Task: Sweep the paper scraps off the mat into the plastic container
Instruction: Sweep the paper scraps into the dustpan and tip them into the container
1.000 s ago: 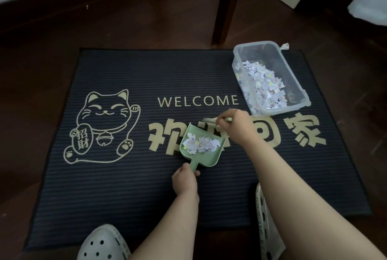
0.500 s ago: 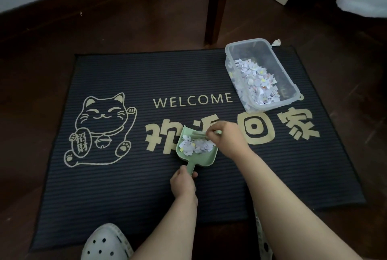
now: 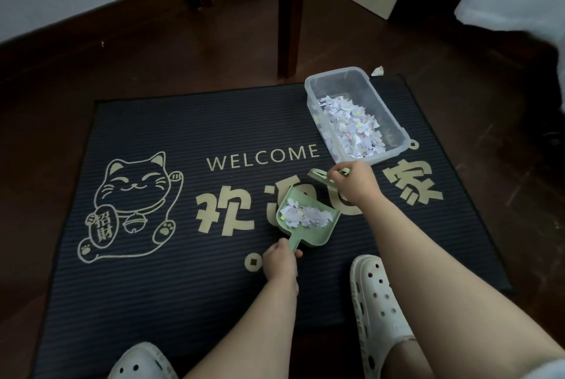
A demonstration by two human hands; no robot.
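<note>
- Left hand (image 3: 279,259) grips the handle of a green dustpan (image 3: 318,233) at the middle of the mat (image 3: 183,271); paper scraps (image 3: 305,214) are piled in it.
- Right hand (image 3: 354,184) holds a small green brush (image 3: 318,176) just beyond the pan.
- Plastic container (image 3: 339,85), part-filled with scraps, stands on the mat's far right corner.

"WELCOME" on mat (image 3: 153,287) (plus 招财)
</note>
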